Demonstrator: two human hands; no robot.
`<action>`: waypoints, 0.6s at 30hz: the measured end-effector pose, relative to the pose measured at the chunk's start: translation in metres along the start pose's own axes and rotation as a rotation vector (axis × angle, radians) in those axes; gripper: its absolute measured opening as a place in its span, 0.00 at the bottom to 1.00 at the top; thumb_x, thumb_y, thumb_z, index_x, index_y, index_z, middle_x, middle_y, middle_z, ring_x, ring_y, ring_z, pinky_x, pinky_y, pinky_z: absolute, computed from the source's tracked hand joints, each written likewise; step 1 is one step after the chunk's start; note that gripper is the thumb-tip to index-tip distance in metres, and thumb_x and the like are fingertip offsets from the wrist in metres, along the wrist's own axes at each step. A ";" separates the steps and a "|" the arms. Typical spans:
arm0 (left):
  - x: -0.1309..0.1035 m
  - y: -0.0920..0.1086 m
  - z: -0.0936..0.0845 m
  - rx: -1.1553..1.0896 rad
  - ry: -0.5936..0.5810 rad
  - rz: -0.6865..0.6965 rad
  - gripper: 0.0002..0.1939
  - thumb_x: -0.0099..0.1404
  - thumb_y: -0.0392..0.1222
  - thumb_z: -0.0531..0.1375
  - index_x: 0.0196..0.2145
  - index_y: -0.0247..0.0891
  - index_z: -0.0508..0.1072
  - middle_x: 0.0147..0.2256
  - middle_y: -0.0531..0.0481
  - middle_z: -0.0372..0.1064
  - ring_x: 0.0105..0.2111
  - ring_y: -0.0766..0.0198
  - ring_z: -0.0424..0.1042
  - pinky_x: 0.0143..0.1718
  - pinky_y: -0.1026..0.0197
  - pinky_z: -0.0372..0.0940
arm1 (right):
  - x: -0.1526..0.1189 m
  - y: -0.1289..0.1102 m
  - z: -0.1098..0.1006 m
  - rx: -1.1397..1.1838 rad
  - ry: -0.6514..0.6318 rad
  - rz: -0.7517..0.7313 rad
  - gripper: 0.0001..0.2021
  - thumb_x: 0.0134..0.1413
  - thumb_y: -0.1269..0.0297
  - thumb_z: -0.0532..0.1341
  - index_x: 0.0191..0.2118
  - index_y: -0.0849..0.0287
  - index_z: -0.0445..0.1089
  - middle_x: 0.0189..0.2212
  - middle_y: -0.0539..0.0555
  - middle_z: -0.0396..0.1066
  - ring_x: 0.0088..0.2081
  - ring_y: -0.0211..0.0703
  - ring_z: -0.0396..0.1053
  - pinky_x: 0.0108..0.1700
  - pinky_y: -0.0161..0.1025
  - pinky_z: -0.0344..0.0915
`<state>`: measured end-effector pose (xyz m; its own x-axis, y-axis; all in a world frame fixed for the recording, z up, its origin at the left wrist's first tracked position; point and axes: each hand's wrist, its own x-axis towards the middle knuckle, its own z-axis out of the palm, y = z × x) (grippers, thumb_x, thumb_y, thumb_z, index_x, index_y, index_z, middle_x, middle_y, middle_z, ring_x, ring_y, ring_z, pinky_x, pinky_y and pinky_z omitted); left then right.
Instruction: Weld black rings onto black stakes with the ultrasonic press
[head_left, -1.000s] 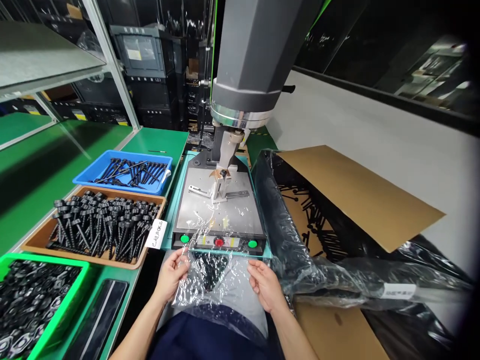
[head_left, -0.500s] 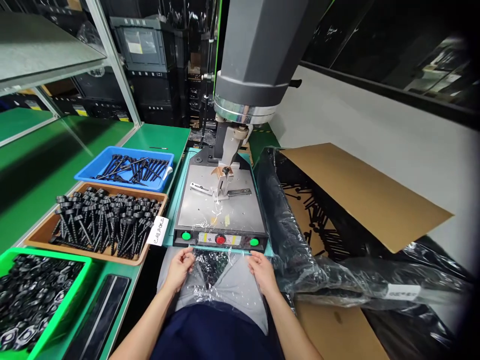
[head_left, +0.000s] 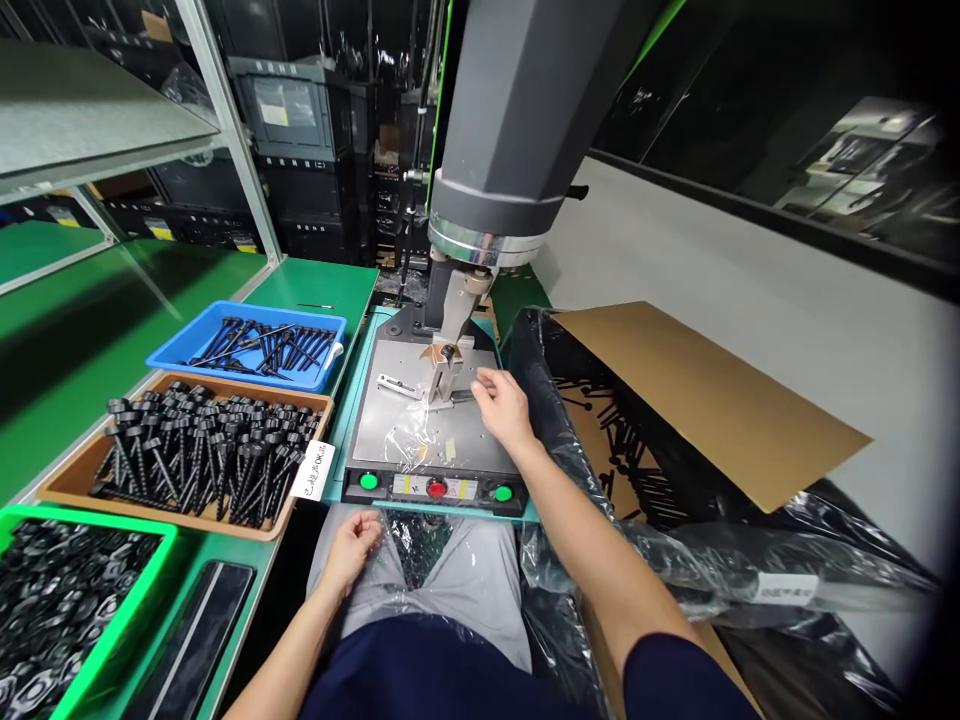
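My right hand (head_left: 502,405) reaches over the metal base plate (head_left: 390,440) of a press-like machine, fingers apart and holding nothing visible. It is just right of a small upright fixture (head_left: 442,382). A black part (head_left: 448,352) sits at the fixture's top, below the machine's metal tool tip (head_left: 459,305). My left hand (head_left: 352,548) hovers above my lap before the machine's front edge, its fingers loosely curled, thumb apart, with nothing visible in them. On the front panel are a left green button (head_left: 368,481), a red button (head_left: 436,489) and a right green button (head_left: 503,493).
To the left stand a blue tray (head_left: 161,355) and a brown tray (head_left: 64,490) of black ribbed, stem-like parts, plus a green bin (head_left: 166,560) of small black pieces. A plastic-lined carton (head_left: 555,440) of black parts is on the right, with a cardboard sheet (head_left: 720,400) above it.
My right hand has moved from below the right green button up and forward to beside the fixture. My left hand stays near my lap. The view has shifted slightly.
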<state>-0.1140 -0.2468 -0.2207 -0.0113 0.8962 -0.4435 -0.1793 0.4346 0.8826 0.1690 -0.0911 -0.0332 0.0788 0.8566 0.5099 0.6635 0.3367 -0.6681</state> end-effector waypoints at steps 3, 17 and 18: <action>0.001 -0.005 -0.005 0.042 0.004 -0.005 0.28 0.45 0.51 0.69 0.40 0.32 0.71 0.25 0.54 0.69 0.21 0.70 0.64 0.25 0.66 0.59 | 0.044 -0.005 0.026 -0.067 -0.056 -0.044 0.18 0.56 0.60 0.58 0.51 0.59 0.70 0.49 0.63 0.69 0.52 0.54 0.66 0.53 0.49 0.64; -0.042 0.057 -0.006 0.678 0.316 0.553 0.18 0.60 0.46 0.57 0.46 0.39 0.73 0.48 0.41 0.71 0.46 0.50 0.71 0.42 0.51 0.69 | 0.033 -0.017 0.013 0.406 -0.064 0.078 0.17 0.53 0.50 0.61 0.41 0.58 0.71 0.40 0.57 0.75 0.42 0.48 0.72 0.48 0.47 0.67; -0.046 0.067 0.000 0.640 0.286 0.576 0.17 0.61 0.46 0.57 0.46 0.41 0.74 0.48 0.42 0.71 0.44 0.52 0.71 0.39 0.53 0.70 | 0.021 -0.021 0.008 0.472 -0.079 0.075 0.18 0.53 0.49 0.62 0.42 0.58 0.70 0.40 0.57 0.75 0.41 0.48 0.72 0.47 0.47 0.68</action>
<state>-0.1251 -0.2588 -0.1412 -0.1894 0.9708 0.1469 0.5096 -0.0307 0.8599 0.1508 -0.0773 -0.0133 0.0442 0.9063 0.4204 0.2470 0.3978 -0.8836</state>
